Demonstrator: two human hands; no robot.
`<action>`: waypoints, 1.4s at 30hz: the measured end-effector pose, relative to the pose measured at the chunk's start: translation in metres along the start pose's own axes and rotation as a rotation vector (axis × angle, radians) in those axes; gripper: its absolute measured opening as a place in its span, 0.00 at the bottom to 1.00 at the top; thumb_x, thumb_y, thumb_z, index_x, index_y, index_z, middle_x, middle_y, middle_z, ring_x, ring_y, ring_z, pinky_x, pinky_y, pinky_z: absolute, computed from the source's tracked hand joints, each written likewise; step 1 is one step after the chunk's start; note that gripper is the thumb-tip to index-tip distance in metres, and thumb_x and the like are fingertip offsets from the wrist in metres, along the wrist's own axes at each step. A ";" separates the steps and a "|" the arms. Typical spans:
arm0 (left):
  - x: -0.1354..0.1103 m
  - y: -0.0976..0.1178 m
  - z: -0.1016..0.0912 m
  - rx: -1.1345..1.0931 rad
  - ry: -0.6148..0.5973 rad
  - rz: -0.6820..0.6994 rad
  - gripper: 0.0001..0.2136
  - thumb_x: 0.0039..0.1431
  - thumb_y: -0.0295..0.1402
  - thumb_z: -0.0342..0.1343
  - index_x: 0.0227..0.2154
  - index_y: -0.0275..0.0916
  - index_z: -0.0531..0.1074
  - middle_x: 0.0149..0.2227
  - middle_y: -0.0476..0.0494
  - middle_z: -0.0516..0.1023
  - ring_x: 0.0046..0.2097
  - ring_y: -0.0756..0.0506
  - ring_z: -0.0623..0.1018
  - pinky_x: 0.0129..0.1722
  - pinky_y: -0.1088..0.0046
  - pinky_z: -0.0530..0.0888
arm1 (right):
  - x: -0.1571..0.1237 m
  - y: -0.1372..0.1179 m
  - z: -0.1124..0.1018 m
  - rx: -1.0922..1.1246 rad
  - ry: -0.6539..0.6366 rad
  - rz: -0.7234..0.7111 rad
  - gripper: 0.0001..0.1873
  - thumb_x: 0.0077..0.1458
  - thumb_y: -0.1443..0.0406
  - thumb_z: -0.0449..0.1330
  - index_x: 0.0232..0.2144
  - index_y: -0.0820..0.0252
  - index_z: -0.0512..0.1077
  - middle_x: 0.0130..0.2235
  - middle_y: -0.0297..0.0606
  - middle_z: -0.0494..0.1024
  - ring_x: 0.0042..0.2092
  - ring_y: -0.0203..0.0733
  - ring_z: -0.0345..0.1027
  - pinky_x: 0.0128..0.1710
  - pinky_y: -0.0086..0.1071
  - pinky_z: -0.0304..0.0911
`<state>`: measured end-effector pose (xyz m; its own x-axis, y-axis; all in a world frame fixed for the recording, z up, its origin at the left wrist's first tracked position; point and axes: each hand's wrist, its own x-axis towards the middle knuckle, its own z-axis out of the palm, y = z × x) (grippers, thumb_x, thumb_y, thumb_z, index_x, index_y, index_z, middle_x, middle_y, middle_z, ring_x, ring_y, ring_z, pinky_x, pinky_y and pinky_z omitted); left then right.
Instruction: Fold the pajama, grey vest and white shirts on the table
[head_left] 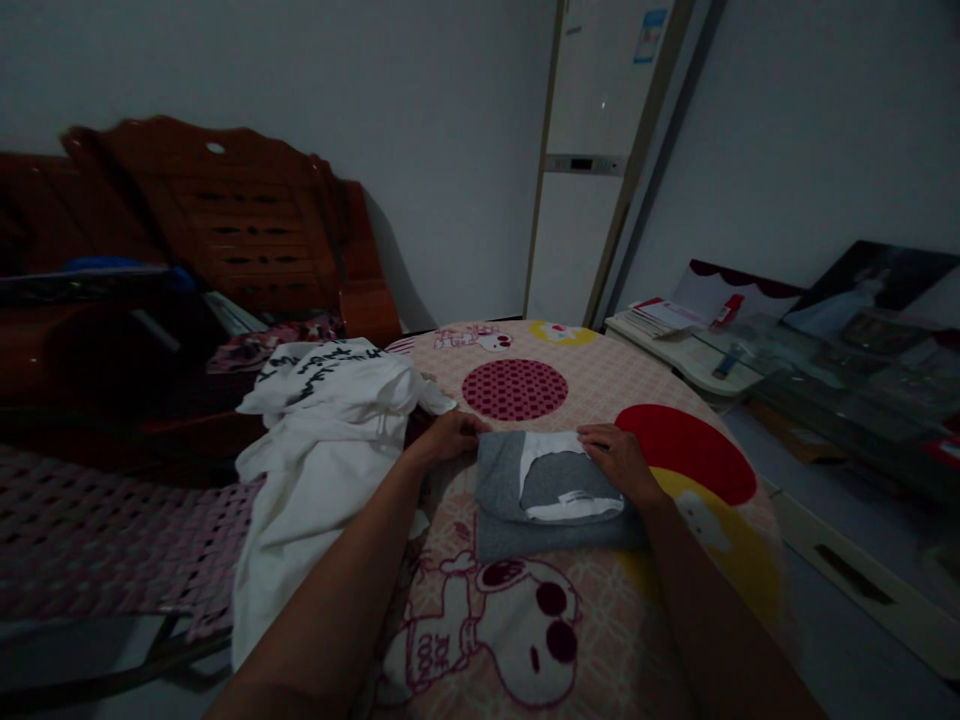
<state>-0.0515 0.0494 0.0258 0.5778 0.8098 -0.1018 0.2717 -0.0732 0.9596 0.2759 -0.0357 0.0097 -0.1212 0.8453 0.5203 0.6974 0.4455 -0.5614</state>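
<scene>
A grey shirt [499,485] with a white-banded neckline lies folded into a flat rectangle on a round table covered with a patterned cloth [600,620]. My left hand [453,436] is at its far left corner, fingers curled together and pinching the edge. Over the far right part of the shirt rests my right hand [619,458], its fingers stretched out flat on the fabric. To the left of my left hand, a heap of white clothing [330,450] with black lettering hangs over the table's edge.
A carved wooden bench [240,220] with things piled on it stands at the back left. Near it is a woven seat [97,540]. A tall white cabinet-like appliance [577,240] stands in the corner. On the right is a glass-topped stand [825,360] with papers and a picture.
</scene>
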 end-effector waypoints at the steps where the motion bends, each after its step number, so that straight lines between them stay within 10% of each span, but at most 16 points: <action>1: 0.000 0.000 0.000 -0.006 0.010 -0.002 0.08 0.42 0.30 0.63 0.28 0.33 0.76 0.27 0.46 0.79 0.28 0.50 0.74 0.30 0.76 0.71 | 0.000 0.000 0.000 0.004 0.001 -0.003 0.09 0.52 0.68 0.60 0.32 0.57 0.82 0.42 0.44 0.83 0.45 0.49 0.76 0.50 0.46 0.70; 9: -0.011 0.010 -0.004 -0.175 -0.153 -0.006 0.21 0.38 0.28 0.67 0.40 0.33 0.76 0.35 0.43 0.80 0.35 0.49 0.76 0.37 0.74 0.71 | 0.000 0.001 0.001 0.001 0.012 0.003 0.09 0.52 0.68 0.61 0.32 0.56 0.82 0.42 0.43 0.83 0.45 0.49 0.77 0.49 0.45 0.71; 42: -0.015 0.016 0.002 -0.184 -0.166 -0.069 0.20 0.47 0.43 0.67 0.39 0.33 0.76 0.35 0.43 0.78 0.32 0.51 0.74 0.33 0.77 0.69 | 0.001 -0.001 -0.001 -0.002 -0.001 -0.001 0.09 0.51 0.68 0.61 0.31 0.56 0.82 0.42 0.43 0.83 0.45 0.50 0.77 0.50 0.46 0.70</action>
<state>-0.0544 0.0354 0.0417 0.6850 0.7017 -0.1960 0.1791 0.0985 0.9789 0.2759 -0.0354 0.0119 -0.1225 0.8454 0.5199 0.6990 0.4454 -0.5596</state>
